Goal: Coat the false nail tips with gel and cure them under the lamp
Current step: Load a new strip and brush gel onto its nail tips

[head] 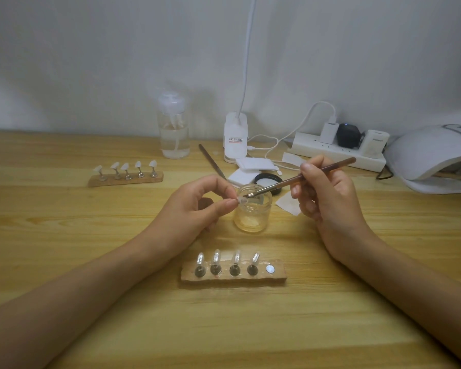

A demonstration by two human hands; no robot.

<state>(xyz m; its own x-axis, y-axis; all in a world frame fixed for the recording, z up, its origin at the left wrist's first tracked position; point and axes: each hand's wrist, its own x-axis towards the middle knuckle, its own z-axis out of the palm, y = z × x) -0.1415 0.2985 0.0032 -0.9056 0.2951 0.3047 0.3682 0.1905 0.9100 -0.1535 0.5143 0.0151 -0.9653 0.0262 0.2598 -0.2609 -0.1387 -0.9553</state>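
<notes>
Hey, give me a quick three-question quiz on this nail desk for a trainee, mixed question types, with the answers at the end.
1. True or false: the right hand holds the brush.
2. How many nail tips stand on the near stand?
3. Multiple choice: the left hand pinches a nail tip closest to A) the open gel jar, B) the curing lamp, C) the pump bottle.

Key: 1 true. 2 four, with one spot bare. 3 A.
</notes>
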